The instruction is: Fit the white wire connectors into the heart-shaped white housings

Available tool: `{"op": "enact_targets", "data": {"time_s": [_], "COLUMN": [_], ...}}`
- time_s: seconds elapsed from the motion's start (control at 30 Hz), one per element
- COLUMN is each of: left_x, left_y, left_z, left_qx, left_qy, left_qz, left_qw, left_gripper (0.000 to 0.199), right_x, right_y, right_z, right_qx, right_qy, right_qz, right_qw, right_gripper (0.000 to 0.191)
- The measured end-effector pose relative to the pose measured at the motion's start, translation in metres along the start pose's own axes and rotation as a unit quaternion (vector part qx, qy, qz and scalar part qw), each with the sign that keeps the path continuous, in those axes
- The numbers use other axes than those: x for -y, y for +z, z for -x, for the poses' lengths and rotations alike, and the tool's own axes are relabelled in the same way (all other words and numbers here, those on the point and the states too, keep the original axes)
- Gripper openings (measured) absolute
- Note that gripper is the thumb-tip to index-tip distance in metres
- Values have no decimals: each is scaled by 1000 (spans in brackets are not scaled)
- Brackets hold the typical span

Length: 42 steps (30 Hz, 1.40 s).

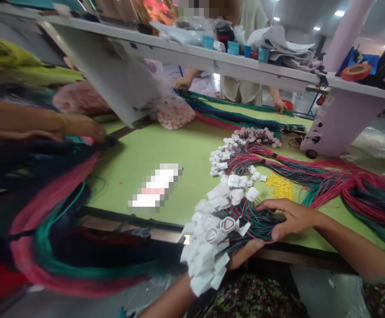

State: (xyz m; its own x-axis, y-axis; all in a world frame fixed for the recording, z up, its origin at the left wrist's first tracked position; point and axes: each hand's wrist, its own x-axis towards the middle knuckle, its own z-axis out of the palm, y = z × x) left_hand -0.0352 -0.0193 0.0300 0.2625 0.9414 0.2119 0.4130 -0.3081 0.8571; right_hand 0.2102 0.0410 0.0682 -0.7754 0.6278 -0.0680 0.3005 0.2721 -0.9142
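A thick bundle of dark green and red wires (260, 224), ending in a cluster of white connectors (203, 247), lies over the near edge of the table in front of me. My left hand (246, 254) grips the bundle from below, partly hidden by the wires and connectors. From the right, my right hand (295, 217) curls its thumb and fingers over the same wires. Small yellow pieces (280, 186) lie in a heap just beyond my right hand. More wire bundles with white connectors (220, 157) rest behind it.
A co-worker's blurred hand (88, 128) at left is by a bundle of pink, green and dark wires (56, 185). Across the green table (165, 145), another person's hands (184, 81) hold long wires. A shelf (245, 62) spans above; an upright panel (341, 121) stands right.
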Motion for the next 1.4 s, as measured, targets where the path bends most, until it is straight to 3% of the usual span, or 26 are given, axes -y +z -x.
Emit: {"op": "enact_targets", "data": {"time_s": [0.1, 0.2, 0.37, 0.53, 0.63, 0.77, 0.87, 0.97, 1.03, 1.1, 1.17, 1.3, 1.4], "left_x": [-10, -8, 12, 16, 14, 23, 34, 36, 29, 19, 9, 2, 7], "left_y": [-6, -3, 13, 21, 27, 30, 22, 6, -6, -16, -23, -29, -26], "left_z": [-16, -21, -15, -14, -9, 15, 35, 46, 50, 51, 52, 48, 43], "left_qx": [-33, -22, 36, 58, 84, 129, 199, 158, 170, 228, 249, 170, 103], "left_qy": [8, -17, -56, -108, -172, -223, -183, -112, -92, -83, -92, -108, -128], "left_qz": [-57, 16, 161, 305, 407, 435, 372, 267, 255, 269, 275, 308, 338], "left_qw": [998, 999, 985, 945, 893, 862, 888, 944, 947, 932, 924, 930, 927], "left_gripper": [33, 41, 37, 48, 44, 51, 48, 42, 40, 38, 32, 26, 26], "right_x": [9, 2, -19, -32, -37, -41, -36, -28, -22, -18, -14, -9, -8], "right_y": [7, 15, 32, 37, 38, 40, 40, 39, 40, 42, 45, 51, 50], "right_z": [-10, -15, -19, -29, -36, -37, -32, -29, -28, -29, -33, -44, -51], "right_qx": [12, -25, -108, -174, -221, -224, -225, -224, -225, -228, -232, -224, -213], "right_qy": [-5, -14, -5, 22, 39, 24, -1, -22, -46, -67, -69, -20, 19], "right_qz": [-83, -42, 39, 51, 67, 138, 178, 176, 150, 129, 143, 225, 198], "right_qw": [997, 999, 993, 983, 972, 965, 958, 958, 962, 963, 960, 948, 957], "right_gripper": [79, 74, 59, 49, 42, 44, 56, 51, 37, 23, 17, 28, 22]}}
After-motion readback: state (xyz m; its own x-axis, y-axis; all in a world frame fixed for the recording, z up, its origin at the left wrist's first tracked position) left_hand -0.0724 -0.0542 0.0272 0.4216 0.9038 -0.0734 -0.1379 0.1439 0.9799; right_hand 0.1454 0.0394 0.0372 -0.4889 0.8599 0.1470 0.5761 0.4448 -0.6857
